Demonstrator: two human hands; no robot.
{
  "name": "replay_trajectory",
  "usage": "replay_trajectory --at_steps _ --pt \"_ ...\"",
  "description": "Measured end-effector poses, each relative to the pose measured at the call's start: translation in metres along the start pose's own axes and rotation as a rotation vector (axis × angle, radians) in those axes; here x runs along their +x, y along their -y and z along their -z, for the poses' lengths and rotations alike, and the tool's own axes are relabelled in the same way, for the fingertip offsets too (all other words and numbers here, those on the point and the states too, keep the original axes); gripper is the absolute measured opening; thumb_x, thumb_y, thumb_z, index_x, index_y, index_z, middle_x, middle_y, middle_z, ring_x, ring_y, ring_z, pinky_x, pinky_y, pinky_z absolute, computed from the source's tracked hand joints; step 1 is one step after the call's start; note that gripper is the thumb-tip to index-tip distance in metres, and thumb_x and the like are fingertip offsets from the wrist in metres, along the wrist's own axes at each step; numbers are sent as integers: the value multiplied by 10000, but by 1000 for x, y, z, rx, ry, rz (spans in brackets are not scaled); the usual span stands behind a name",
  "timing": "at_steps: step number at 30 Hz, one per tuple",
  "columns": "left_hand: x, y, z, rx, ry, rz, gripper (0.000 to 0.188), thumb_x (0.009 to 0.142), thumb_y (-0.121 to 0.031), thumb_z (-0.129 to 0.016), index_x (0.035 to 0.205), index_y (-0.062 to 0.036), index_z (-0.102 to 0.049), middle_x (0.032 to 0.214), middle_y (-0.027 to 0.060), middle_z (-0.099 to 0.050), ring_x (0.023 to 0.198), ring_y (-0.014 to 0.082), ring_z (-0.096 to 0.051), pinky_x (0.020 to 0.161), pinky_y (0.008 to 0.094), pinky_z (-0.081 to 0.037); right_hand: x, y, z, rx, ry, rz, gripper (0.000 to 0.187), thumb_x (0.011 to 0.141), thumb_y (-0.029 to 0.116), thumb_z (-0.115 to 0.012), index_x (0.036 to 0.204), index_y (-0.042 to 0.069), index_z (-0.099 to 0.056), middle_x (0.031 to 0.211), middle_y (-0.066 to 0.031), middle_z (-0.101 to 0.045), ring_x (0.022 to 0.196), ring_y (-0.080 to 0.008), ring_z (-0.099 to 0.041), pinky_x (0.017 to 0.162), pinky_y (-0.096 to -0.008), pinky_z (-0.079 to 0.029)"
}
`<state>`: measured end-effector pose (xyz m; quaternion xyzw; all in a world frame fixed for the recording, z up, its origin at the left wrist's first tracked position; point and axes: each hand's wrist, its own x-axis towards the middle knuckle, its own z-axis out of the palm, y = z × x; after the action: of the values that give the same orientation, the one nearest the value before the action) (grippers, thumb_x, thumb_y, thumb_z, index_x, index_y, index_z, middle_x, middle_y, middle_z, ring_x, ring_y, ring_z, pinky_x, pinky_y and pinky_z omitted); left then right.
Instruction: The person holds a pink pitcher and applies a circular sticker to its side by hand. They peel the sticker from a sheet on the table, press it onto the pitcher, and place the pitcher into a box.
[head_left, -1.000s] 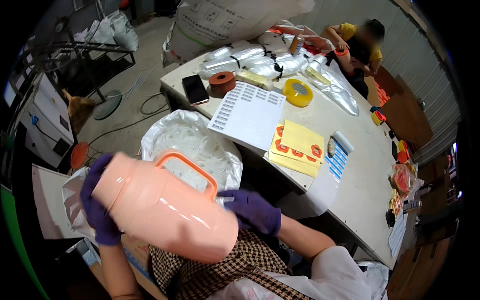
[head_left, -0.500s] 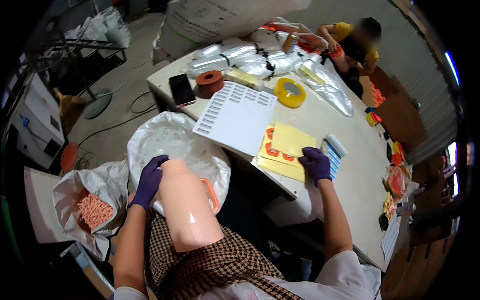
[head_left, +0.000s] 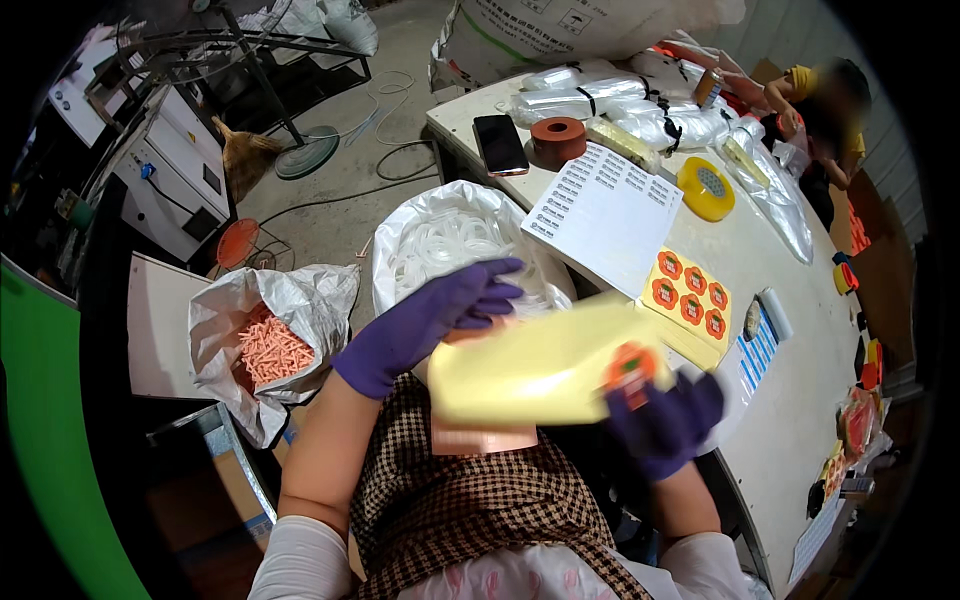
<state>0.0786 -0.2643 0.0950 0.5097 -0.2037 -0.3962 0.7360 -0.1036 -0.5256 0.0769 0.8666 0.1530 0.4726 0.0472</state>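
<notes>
A pink bottle stands upright over my lap, mostly hidden behind a pale yellow sheet. My left hand, in a purple glove, curls its fingers over the bottle's upper end. The yellow sheet is smeared by motion and spans the front of the bottle. At its right end my gloved right hand, also blurred, grips it beside an orange flower-shaped sticker. More such stickers lie on a yellow sticker stack at the table's near edge.
Left of the table stands a white sack of clear rings; farther left, a sack of pink pegs. On the table lie a white label sheet, brown tape, yellow tape and a phone. Another person sits far right.
My right hand has lifted the yellow sheet off the stack and carried it left to the bottle, uncovering stickers beneath. My left hand stays at the bottle's top. The whole view has shifted.
</notes>
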Motion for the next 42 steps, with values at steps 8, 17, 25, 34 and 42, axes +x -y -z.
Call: replay_trajectory --at_steps 8,17,25,34,42 --pt "-33 -24 -21 435 100 342 759 826 -107 -772 1508 -107 -439 1277 98 -630 903 84 -610 741 230 -508 26 60 -19 451 27 174 252 804 392 -762 1036 295 -755 1110 68 -630 925 -176 -589 741 -350 -389" --pt "-47 3 -6 469 -61 234 740 862 -125 -751 1505 -26 -397 1020 51 -667 790 20 -589 619 179 -454 30 59 -32 1940 706 -1179 1116 825 -26 -776 1613 106 3 1272 -152 -630 1142 -166 -611 1001 -345 -477" --pt "-44 15 -10 350 -99 217 593 916 -112 -679 1459 -16 -460 903 -20 -603 691 4 -477 603 176 -422 20 64 -31 1419 811 -837 448 843 79 -791 1264 -2 -661 1120 -110 -744 894 -93 -684 785 -244 -536" --pt "-55 30 -20 365 -154 229 551 938 -122 -652 1451 -22 -479 811 -53 -569 663 0 -457 583 186 -405 3 68 -38 1306 662 -638 200 824 78 -789 1020 41 -771 874 -104 -747 735 -148 -701 675 -272 -540" --pt "-79 37 -12 716 -330 2 479 931 -147 -667 1386 -36 -565 805 -8 -617 681 43 -546 636 236 -468 -6 60 -19 1507 363 -690 169 678 162 -895 797 92 -797 1422 -174 -493 1326 -330 -464 1135 -450 -323"
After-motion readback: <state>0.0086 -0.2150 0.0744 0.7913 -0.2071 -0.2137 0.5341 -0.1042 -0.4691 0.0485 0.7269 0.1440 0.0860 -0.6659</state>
